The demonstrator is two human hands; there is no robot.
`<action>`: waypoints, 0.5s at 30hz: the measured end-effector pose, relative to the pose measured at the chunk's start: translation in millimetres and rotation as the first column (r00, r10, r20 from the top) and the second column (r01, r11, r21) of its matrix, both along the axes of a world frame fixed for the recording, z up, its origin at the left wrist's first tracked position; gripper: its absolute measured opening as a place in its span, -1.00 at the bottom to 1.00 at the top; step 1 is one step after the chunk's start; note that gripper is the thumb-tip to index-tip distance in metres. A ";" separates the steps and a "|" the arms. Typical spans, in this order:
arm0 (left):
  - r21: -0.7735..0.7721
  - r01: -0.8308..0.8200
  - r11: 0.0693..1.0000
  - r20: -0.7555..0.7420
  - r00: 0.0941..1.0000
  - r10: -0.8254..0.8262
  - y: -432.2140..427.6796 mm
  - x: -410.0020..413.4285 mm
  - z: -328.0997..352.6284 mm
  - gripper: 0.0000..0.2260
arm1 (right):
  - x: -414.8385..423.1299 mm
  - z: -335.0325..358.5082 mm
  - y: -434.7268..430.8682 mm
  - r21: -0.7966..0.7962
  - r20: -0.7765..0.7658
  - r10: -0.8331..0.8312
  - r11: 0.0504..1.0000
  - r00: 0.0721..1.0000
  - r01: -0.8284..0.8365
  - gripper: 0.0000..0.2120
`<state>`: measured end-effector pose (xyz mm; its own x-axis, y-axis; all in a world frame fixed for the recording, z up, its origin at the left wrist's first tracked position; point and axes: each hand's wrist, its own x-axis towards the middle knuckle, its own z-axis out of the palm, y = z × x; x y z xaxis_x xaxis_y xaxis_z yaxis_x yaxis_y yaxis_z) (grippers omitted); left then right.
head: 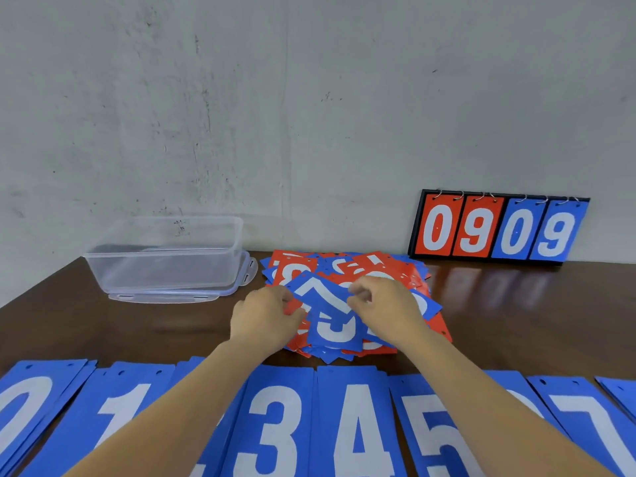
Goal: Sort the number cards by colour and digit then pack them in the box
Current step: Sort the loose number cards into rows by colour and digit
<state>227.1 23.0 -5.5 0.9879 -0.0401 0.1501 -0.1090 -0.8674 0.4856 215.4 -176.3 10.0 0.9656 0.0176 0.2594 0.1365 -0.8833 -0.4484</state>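
A mixed heap of red and blue number cards [385, 266] lies in the middle of the brown table. Both hands are on top of it. My left hand [265, 315] and my right hand [385, 301] each pinch an edge of a tilted blue card showing 7 [321, 292]. Just below it lies a blue card with a 3 [335, 330]. Along the near edge sits a row of sorted blue stacks: 0 [24, 407], 1 [117, 404], 3 [275, 425], 4 [358, 428], 5 [430, 432], 7 [592, 421]. My arms hide the stacks between.
A clear plastic box [165, 256] stands on its lid [247, 273] at the back left. A black flip scoreboard [499, 228] reading 0 9 0 9 leans against the grey wall at the back right. Bare table [533, 321] lies right of the heap.
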 end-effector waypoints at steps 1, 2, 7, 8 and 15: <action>0.043 0.001 0.999 0.004 1.000 -0.001 -4.6 0.2 -0.4 -0.65 | 7.3 0.0 0.9 0.005 -0.023 -0.038 0.999 0.999 0.038 -0.56; 0.075 -0.006 0.997 0.013 1.000 0.006 -8.1 0.4 -0.8 -0.66 | 14.4 -1.0 3.1 0.007 -0.082 -0.053 0.999 0.995 0.054 -0.40; 0.155 -0.064 0.986 0.006 0.998 0.064 -17.1 -3.3 -2.5 -0.54 | 40.4 -17.1 12.8 -0.128 -0.277 -0.123 0.988 0.953 0.090 0.00; 0.191 -0.065 0.979 -0.011 0.998 0.069 -19.6 -4.1 -2.8 -0.46 | 43.3 -17.8 11.5 -0.117 -0.283 -0.150 0.986 0.947 0.121 -0.03; 0.276 -0.061 0.959 -0.098 0.991 0.091 -46.7 -3.8 -3.7 -0.23 | 43.7 -11.6 -6.9 0.075 -0.330 -0.208 0.966 0.921 0.246 -0.64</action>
